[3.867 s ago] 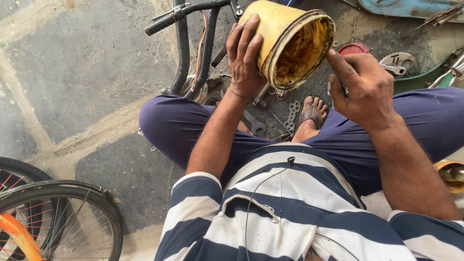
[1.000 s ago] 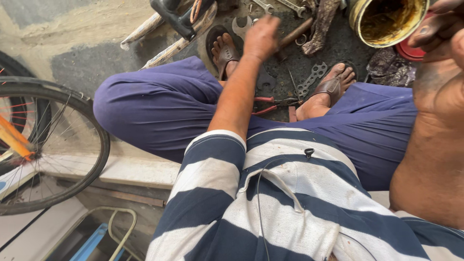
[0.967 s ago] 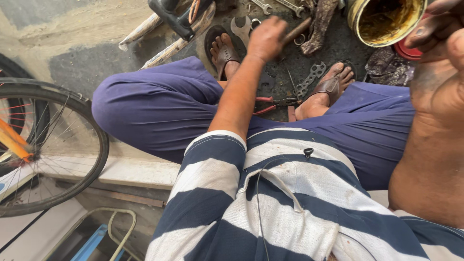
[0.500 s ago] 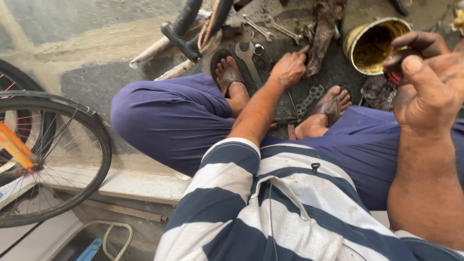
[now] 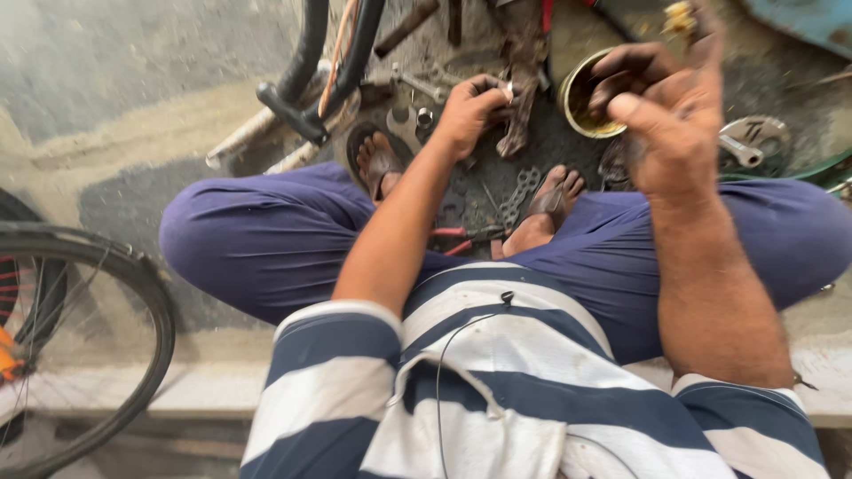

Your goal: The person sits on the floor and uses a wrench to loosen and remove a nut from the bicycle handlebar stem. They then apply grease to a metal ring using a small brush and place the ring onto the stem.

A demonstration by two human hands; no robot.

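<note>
My left hand (image 5: 470, 111) reaches forward between my bare feet, its fingers pinched on the edge of a dark dirty rag (image 5: 524, 62) lying on the ground; something small and pale shows at the fingertips. My right hand (image 5: 670, 115) is raised in front of me, greasy, with a lump of yellowish grease (image 5: 680, 12) on one fingertip. Whether it grips anything is hidden by blur. Just behind it a yellow tin (image 5: 581, 102) of grease stands on the ground.
A black bicycle frame with a pedal (image 5: 306, 115) lies ahead on the left. A bicycle wheel (image 5: 142, 355) stands at my left side. Spanners (image 5: 417, 84), a chain piece (image 5: 519, 186), red-handled pliers (image 5: 457, 239) and a metal crank part (image 5: 750, 142) lie around my feet.
The view has tilted down and shifted. My left hand let go of a wooden handle and moved right to the rag. My right hand lifted from the tin with grease on it.
</note>
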